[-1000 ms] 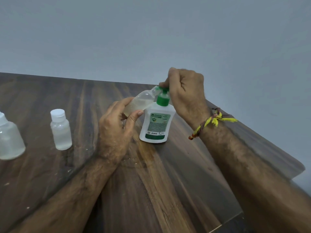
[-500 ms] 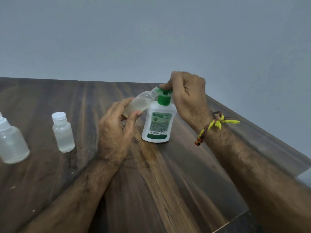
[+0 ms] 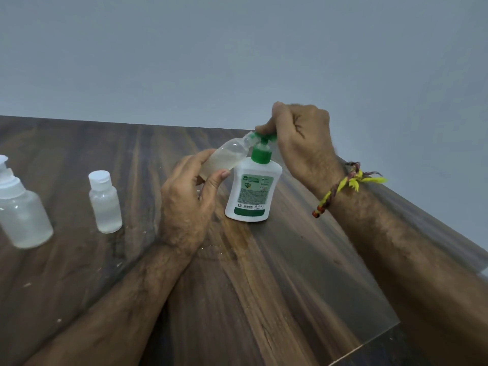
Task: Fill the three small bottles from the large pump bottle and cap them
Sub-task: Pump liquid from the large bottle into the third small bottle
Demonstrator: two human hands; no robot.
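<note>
Little has shifted: right hand [image 3: 298,136] still grips the pump [image 3: 260,151] head; left hand [image 3: 184,196] pinches a tilted bottle [image 3: 224,159] at the spout. Keep its mouth under the spout, pressing slowly.

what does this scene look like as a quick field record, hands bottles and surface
left hand: holds a small clear bottle tilted, mouth at the pump spout
right hand: fingers curled over the green pump head
large pump bottle: white with green label, upright on the wooden table
capped small bottle: upright, white cap on, left of the hands
spray-top bottle: clear, at the left edge
wristband: braided, yellow tufts, on the right wrist
fill level in held bottle: partly filled with pale liquid
</note>
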